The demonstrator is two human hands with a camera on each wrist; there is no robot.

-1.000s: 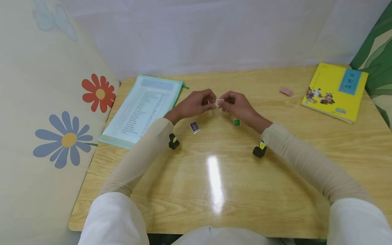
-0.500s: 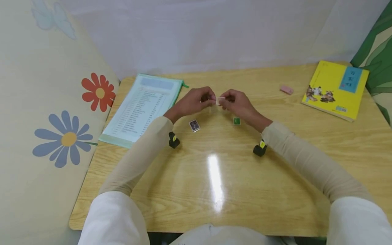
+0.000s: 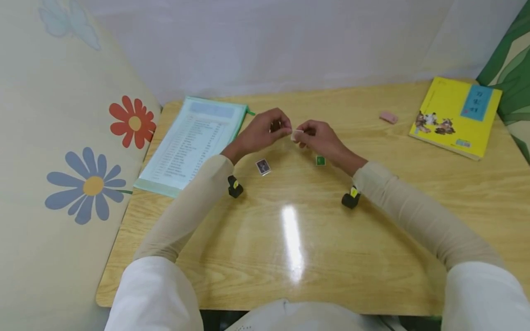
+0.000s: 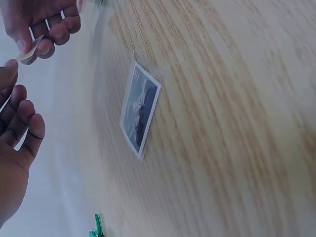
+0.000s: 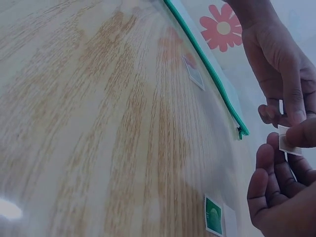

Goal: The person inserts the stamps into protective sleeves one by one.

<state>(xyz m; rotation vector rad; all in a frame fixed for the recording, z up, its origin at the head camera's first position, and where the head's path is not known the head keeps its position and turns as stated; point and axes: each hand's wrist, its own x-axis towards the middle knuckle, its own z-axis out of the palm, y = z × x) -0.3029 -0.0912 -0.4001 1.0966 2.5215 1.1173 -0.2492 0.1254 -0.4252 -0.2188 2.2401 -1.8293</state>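
Observation:
Up above the middle of the table, a small pale stamp point(image 3: 296, 134) is between my two hands. My right hand point(image 3: 325, 139) pinches it between thumb and forefinger, the other fingers curled below. At its other edge are the thumb and forefinger of my left hand point(image 3: 262, 132), their tips close together and pinching its corner; the right fingers partly cover the stamp. A dark picture stamp point(image 4: 140, 108) with a perforated edge lies on the table by my left wrist. Below my right hand lies a green stamp point(image 5: 213, 216), with a pale strip beside it.
A light blue zip folder point(image 3: 194, 142) with a printed list lies at the left of the wooden table point(image 3: 248, 257). At the right are a pink eraser-like block point(image 3: 388, 117) and a yellow book point(image 3: 455, 117). A white wall stands behind.
My left hand has risen slightly and its fingertips have shifted up along the pale stamp's edge. My right hand still pinches the stamp, which tilts a little. The stamps on the table have not moved.

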